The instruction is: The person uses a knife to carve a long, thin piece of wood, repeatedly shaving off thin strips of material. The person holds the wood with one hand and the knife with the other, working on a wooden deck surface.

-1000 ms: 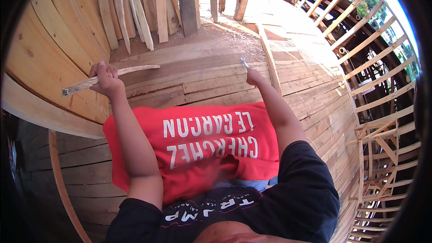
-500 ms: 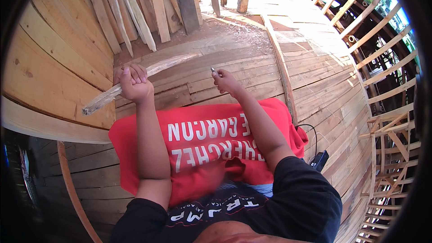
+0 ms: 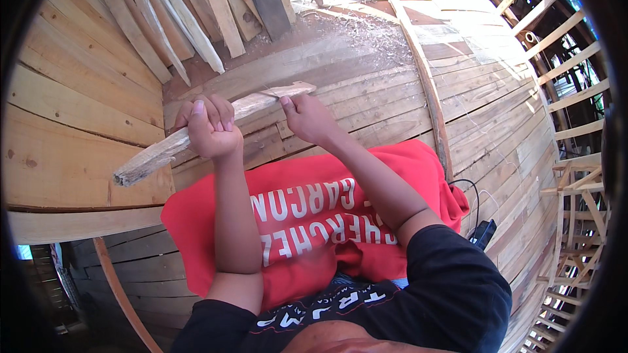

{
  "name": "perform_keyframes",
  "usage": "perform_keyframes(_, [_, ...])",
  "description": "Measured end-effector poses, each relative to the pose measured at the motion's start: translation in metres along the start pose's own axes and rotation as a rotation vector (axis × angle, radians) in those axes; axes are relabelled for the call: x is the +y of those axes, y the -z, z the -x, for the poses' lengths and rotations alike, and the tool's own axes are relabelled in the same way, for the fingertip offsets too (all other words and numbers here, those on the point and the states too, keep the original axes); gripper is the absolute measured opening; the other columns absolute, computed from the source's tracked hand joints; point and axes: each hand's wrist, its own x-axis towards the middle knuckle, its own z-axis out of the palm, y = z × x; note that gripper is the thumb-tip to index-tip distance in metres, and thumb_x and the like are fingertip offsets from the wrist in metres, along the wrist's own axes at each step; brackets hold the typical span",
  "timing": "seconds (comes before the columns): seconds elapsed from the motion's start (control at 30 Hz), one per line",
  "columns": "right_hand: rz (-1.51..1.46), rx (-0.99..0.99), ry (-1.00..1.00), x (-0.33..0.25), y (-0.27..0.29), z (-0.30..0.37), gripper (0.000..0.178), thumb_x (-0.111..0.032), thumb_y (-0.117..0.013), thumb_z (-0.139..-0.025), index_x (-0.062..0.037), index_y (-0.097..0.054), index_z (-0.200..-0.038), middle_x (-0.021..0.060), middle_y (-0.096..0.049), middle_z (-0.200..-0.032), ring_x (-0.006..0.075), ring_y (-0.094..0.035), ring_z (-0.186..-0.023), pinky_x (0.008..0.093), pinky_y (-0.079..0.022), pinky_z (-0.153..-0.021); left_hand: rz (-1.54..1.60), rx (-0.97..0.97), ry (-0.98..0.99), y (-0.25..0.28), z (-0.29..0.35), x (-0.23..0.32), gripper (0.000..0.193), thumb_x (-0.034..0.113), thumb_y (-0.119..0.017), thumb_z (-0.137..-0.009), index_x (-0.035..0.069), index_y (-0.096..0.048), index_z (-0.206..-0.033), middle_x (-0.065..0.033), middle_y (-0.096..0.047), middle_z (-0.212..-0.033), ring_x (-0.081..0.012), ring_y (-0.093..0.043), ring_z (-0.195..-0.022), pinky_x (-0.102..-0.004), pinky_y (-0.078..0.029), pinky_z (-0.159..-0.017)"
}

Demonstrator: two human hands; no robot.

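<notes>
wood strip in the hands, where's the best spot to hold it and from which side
Probably the middle of the wood strip, from above, as the left hand wraps it now. It is long, thin and tilted, its rough splintered end lower left; a middle grip looks balanced. The right hand works near the other end.

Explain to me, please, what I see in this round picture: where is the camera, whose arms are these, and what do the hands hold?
The camera sits on a person's head and looks down, so the picture is round and straight boards look bent. The two bare arms rising from the lower edge are that person's own. The left hand has a closed grip around a long rough pale wooden stick. The right hand pinches the same stick near its far end, perhaps with something small; I cannot tell. A red cloth with white letters covers the lap. Below lies a floor of curved wooden planks, with loose wooden boards leaning at the top.
</notes>
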Motion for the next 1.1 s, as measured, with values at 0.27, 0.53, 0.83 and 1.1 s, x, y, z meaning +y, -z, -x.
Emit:
perform_keyframes(0.27, [0.058, 0.298, 0.031, 0.058, -0.050, -0.019, 0.050, -0.035, -0.042, -0.100, 0.0030, -0.063, -0.075, 0.0267, -0.063, -0.072, 0.0473, -0.063, -0.078, 0.0559, -0.048, -0.074, -0.021, 0.112, 0.011, 0.007, 0.001, 0.004, 0.035, 0.012, -0.045, -0.084, 0.018, -0.025, -0.055, 0.0007, -0.028, -0.044, -0.0098, -0.025, -0.035, -0.0248, -0.023, -0.034])
perform_keyframes(0.53, [0.125, 0.137, -0.040, 0.045, -0.016, -0.021, 0.054, -0.038, -0.041, -0.100, 0.0060, -0.064, -0.079, 0.0306, -0.063, -0.077, 0.0492, -0.062, -0.080, 0.0552, -0.047, -0.075, 0.003, 0.063, -0.041, 0.001, 0.003, -0.002, 0.036, 0.009, -0.048, -0.088, 0.013, -0.028, -0.058, 0.0000, -0.030, -0.045, -0.0107, -0.029, -0.035, -0.0269, -0.025, -0.034])
perform_keyframes(0.83, [0.078, 0.122, -0.074, 0.050, -0.031, -0.022, 0.054, -0.038, -0.041, -0.101, 0.0050, -0.064, -0.077, 0.0300, -0.063, -0.077, 0.0492, -0.062, -0.080, 0.0555, -0.048, -0.075, 0.048, 0.205, 0.005, 0.022, -0.003, -0.006, 0.037, 0.009, -0.047, -0.088, 0.013, -0.028, -0.057, 0.0003, -0.030, -0.045, -0.0108, -0.031, -0.036, -0.0267, -0.025, -0.035])
perform_keyframes(1.1, [0.116, 0.172, -0.156, 0.119, -0.037, -0.043, 0.052, -0.034, -0.038, -0.102, 0.0051, -0.064, -0.081, 0.0300, -0.064, -0.080, 0.0497, -0.062, -0.081, 0.0572, -0.047, -0.076, 0.046, 0.102, 0.002, 0.002, 0.003, -0.004, 0.038, 0.009, -0.048, -0.089, 0.013, -0.028, -0.057, 0.0012, -0.030, -0.045, -0.0094, -0.030, -0.037, -0.0262, -0.025, -0.036])
